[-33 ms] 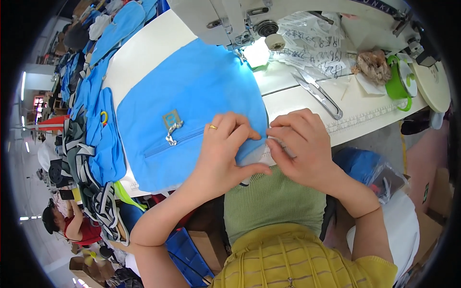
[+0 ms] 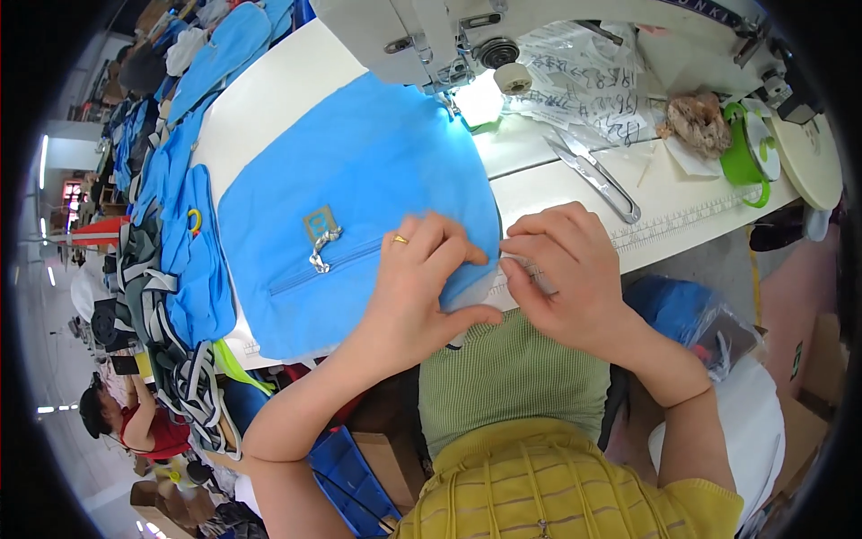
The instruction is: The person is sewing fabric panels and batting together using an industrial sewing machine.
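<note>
A blue fabric panel (image 2: 296, 171) lies flat on the white sewing table, its far right edge by the lit presser foot (image 2: 452, 106). It carries a zipper (image 2: 328, 267), a small tan label (image 2: 319, 221) and a shiny silver zipper pull (image 2: 321, 258). My left hand (image 2: 417, 278) has its curled fingers pressed on the panel's near right edge, the thumb stretched out below. Facing it, my right hand (image 2: 566, 274) pinches that same edge with thumb and forefinger. Both sets of fingertips partly cover the edge there.
The sewing machine head (image 2: 395, 40) overhangs the far side. Thread snips (image 2: 594, 175) lie to the right, before a clear plastic bag (image 2: 575, 81) and a green cup (image 2: 745, 157). Blue cloth pieces and straps (image 2: 171, 305) are heaped on the left. Another person (image 2: 135, 418) sits farther off.
My left thumb tip has drawn back slightly to the left. The right fingertips have shifted very slightly to the right, while the panel stays put.
</note>
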Motion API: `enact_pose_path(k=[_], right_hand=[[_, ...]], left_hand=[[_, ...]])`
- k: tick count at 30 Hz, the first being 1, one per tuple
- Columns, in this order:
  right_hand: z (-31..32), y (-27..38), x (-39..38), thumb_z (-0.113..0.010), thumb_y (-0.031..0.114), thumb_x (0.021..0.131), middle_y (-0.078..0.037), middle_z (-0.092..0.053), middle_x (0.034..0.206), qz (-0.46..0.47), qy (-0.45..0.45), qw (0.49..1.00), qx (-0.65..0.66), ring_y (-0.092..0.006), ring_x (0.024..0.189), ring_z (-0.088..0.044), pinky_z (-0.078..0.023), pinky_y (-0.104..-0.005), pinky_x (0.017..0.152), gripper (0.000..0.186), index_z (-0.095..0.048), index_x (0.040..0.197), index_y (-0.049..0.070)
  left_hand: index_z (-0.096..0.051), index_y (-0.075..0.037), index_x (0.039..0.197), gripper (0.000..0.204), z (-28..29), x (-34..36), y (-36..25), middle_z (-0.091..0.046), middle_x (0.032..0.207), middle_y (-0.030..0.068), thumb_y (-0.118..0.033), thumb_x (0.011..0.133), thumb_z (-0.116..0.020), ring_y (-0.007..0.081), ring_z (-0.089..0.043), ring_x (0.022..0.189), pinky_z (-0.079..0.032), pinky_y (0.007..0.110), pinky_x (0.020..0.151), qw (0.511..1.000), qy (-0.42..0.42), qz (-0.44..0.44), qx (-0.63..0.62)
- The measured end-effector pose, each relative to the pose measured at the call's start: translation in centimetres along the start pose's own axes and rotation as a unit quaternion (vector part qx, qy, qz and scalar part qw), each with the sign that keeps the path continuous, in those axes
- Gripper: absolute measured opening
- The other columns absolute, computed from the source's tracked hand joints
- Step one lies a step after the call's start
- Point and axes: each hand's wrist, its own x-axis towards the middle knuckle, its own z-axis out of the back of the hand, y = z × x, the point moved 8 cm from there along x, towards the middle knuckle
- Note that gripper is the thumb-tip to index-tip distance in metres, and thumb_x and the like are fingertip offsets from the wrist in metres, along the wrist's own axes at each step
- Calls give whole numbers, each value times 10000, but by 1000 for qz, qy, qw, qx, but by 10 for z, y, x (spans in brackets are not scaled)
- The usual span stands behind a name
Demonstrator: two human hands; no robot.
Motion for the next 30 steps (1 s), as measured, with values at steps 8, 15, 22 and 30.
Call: enact_pose_path(k=[8,15,22,30], right_hand=[[12,-1,12,-763,78,748,-78,-651,1081,-3,49,998,42,-286,979,-619,-498,-406,796,366,-662,1099,59],[-5,12,33,-750,110,776,-92,-670,1158,119,90,989,-16,-295,1110,-633,-541,-406,901,427,-681,1187,18],[-17,17,24,-689,125,750,-77,-623,890,246,73,960,-112,-247,988,-644,-508,-353,825,192,-688,903,8],[-17,19,23,-708,104,772,-55,-642,900,206,22,974,-96,-207,908,-642,-490,-338,783,164,-693,903,7]], left_hand=[[-725,-67,987,269,3,-1,1,-650,1017,65,-123,769,-873,278,-607,981,-447,389,896,999,48,-9,15],[-707,-58,920,135,10,4,10,-676,895,85,-26,803,-766,289,-651,858,-476,393,846,998,-5,-27,-56],[-722,-55,871,74,22,33,9,-728,864,62,-58,822,-777,249,-690,870,-478,372,906,983,81,-48,-155],[-782,-102,1186,281,12,45,49,-642,1347,109,-100,904,-770,324,-582,1251,-419,420,1088,993,-94,-37,60]])
